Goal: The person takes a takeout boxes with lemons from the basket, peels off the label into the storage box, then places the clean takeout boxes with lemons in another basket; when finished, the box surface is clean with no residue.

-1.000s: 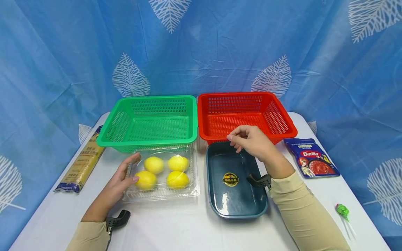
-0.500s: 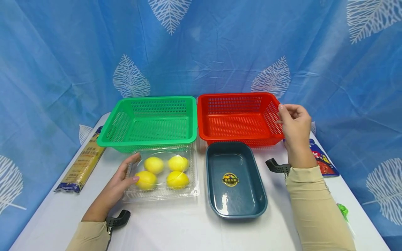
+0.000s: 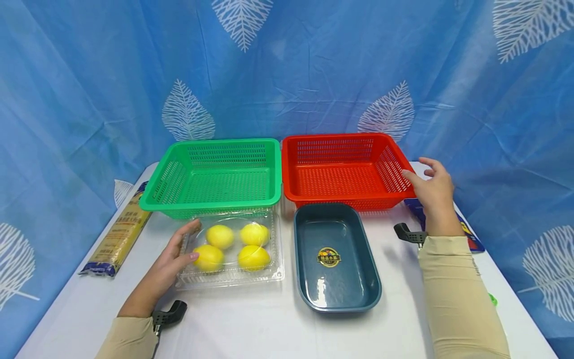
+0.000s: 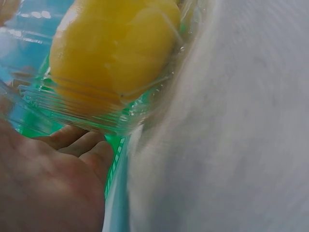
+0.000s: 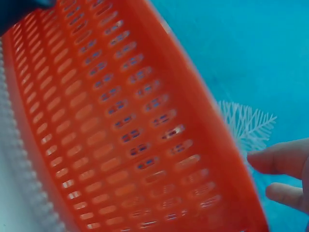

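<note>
My left hand (image 3: 172, 257) rests against the left side of a clear plastic clamshell box (image 3: 233, 280) on the table. Thumb and fingers are spread along that side, and several lemons (image 3: 254, 258) lie inside. In the left wrist view one lemon (image 4: 111, 53) shows through the plastic beside the palm. At the right end of the red perforated basket (image 3: 347, 197), my right hand (image 3: 432, 192) is raised with thumb and fingers apart and nothing between them. The right wrist view has the fingertips close to the rim of the red basket (image 5: 193, 87); contact there is unclear.
Left of the red basket stands a green basket (image 3: 211, 205). A dark blue tray (image 3: 338, 286) sits in front of the red one. A yellow pasta packet (image 3: 118, 232) lies far left. The right arm partly hides a blue sauce pouch (image 3: 414, 208) and a green lollipop (image 3: 493, 299).
My right hand has moved right from above the dark blue tray to the red basket's right end, then slightly lower and farther right, its fingers spreading. The left hand has stayed put.
</note>
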A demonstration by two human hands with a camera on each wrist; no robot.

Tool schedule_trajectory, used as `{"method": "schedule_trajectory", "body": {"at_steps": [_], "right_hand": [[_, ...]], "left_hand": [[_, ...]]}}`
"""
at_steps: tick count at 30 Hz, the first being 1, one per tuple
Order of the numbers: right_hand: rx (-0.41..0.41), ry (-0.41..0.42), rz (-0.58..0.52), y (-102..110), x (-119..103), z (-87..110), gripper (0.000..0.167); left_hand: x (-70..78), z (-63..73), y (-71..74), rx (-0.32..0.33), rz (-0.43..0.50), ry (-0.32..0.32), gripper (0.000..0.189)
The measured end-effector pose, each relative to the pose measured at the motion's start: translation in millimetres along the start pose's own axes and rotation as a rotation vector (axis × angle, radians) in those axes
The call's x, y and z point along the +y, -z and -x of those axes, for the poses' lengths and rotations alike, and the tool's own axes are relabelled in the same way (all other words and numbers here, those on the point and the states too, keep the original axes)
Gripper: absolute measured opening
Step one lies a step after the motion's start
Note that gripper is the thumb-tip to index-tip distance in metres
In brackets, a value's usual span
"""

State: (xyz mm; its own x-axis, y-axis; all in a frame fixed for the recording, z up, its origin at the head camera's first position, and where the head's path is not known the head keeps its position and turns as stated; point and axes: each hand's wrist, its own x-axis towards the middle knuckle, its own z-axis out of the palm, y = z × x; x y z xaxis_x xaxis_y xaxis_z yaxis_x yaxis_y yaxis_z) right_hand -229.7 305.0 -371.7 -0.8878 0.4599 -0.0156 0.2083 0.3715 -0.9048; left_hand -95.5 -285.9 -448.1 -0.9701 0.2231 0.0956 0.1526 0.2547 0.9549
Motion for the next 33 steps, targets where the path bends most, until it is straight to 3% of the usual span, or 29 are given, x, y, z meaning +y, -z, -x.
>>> {"method": "schedule_trajectory", "body": {"at_steps": [4, 11, 17, 25, 33], "right_hand": [[-0.065, -0.052, -0.035, -2, 7, -4.7, 0.073], [-0.111, -0.178, -0.258, -9, 16, -6.4, 0.057], [-0.112, -0.203, -0.403, -16, 16, -5.8, 0.055], [-0.123, -0.246, -0.59, -20, 15, -4.9, 0.052], [-0.137, -0.257, -0.68, -23, 16, -5.7, 0.054]], "left_hand": [[0.7, -0.8, -1.1, 0.01, 0.01, -0.002, 0.073], [6.1, -1.4, -10.3, 0.062, 0.135, 0.029, 0.072], [10.3, 1.8, -17.9, 0.121, 0.245, 0.101, 0.071], [13.0, 4.9, -22.0, 0.169, 0.329, 0.084, 0.071], [23.3, 7.9, -24.5, 0.175, 0.377, 0.092, 0.073]]}}
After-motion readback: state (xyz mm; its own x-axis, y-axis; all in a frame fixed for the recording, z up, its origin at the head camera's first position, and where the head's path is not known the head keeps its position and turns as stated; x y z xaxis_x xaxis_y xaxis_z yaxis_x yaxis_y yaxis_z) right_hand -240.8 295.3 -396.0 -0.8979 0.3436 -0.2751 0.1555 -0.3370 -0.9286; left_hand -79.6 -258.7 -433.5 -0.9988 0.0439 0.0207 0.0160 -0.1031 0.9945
